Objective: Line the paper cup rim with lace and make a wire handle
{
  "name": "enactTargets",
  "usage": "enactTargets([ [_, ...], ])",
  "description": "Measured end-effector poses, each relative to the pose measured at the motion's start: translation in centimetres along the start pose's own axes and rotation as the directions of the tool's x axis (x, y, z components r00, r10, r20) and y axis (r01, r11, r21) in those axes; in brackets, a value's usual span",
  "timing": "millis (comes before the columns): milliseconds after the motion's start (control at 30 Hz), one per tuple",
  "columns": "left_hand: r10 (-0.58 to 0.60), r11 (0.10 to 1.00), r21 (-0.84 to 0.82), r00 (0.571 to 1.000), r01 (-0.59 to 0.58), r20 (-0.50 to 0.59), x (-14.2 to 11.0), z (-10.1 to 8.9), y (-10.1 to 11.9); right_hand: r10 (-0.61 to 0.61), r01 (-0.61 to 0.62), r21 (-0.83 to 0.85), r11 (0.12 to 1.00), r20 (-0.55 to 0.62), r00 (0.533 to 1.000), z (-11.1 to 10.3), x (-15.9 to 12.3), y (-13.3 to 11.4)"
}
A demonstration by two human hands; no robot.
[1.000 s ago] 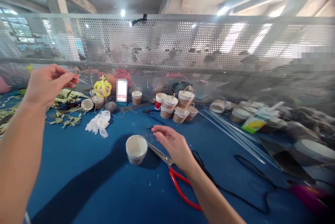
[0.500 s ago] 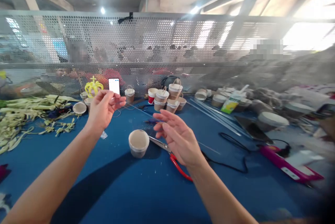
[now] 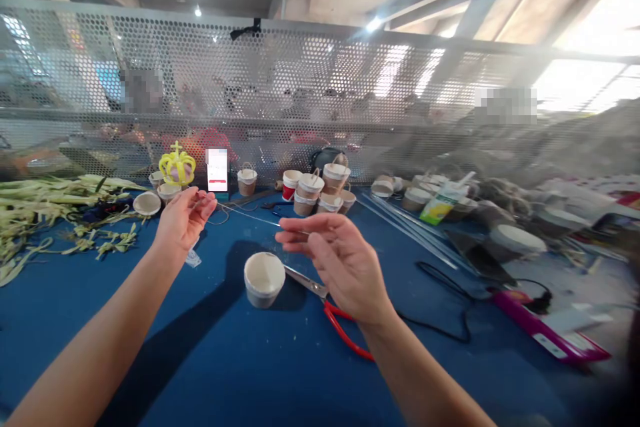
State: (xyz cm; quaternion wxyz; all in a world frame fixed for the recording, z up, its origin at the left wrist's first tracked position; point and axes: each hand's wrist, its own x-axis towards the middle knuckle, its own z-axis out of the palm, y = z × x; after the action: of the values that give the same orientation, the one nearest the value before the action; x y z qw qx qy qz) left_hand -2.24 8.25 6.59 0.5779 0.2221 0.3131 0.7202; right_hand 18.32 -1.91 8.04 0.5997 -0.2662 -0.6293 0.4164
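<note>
A thin wire [image 3: 250, 214] runs slantwise from my left hand [image 3: 184, 222] to my right hand [image 3: 340, 257], above the blue table. At its left end, the fingertips of my left hand are pinched together. My right hand is closed loosely round the other end, fingers pointing left and thumb below. Under the wire stands a small white paper-like cup [image 3: 265, 279], upright, its inside bare. A pair of scissors with red handles [image 3: 345, 330] lies right of the cup, partly hidden beneath my right hand.
Several small buckets [image 3: 320, 190] stand at the back before a perforated metal screen [image 3: 280, 94]. A phone [image 3: 217, 170] and a yellow crown [image 3: 177, 166] are back left, pale leaves [image 3: 65, 207] far left. Right are clear rods [image 3: 415, 230], a drink carton [image 3: 443, 204] and a magenta power strip [image 3: 550, 327].
My left hand has moved left and slightly down. My right hand has shifted a little left, its fingers closer together. More of the wire shows between them. The phone's screen has changed.
</note>
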Motion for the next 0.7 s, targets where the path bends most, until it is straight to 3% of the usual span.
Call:
enactTargets([
  [67,0.015,1.0,-0.022,1.0,-0.015,0.005,-0.4,0.3,0.6,-0.047,0.048,0.025,0.999,-0.039,0.998,0.2,0.8,-0.1],
  [133,0.061,0.998,-0.029,0.998,-0.06,0.031,-1.0,0.6,1.3,-0.102,0.099,-0.03,0.995,-0.149,0.984,0.3,1.7,-0.1],
  [267,0.241,0.969,0.011,0.955,-0.247,0.171,-2.6,0.9,2.3,-0.176,0.122,-0.157,0.98,-0.4,0.9,0.0,3.5,0.0],
  [367,0.322,0.936,0.047,0.905,-0.348,0.277,-3.6,1.0,2.6,-0.108,0.092,-0.057,0.994,-0.42,0.901,-0.8,4.6,-0.1],
  [467,0.354,0.916,0.065,0.876,-0.395,0.327,-4.1,1.2,2.6,-0.126,0.128,-0.026,0.991,-0.447,0.885,-1.8,4.9,-0.3],
  [600,0.352,0.917,0.075,0.884,-0.391,0.309,-4.2,1.2,2.5,-0.164,0.136,-0.092,0.986,-0.468,0.868,-2.4,5.0,-0.5],
  [700,0.35,0.922,0.069,0.895,-0.382,0.277,-4.0,1.1,2.5,-0.14,0.114,-0.085,0.99,-0.432,0.891,-2.3,4.9,-0.5],
])
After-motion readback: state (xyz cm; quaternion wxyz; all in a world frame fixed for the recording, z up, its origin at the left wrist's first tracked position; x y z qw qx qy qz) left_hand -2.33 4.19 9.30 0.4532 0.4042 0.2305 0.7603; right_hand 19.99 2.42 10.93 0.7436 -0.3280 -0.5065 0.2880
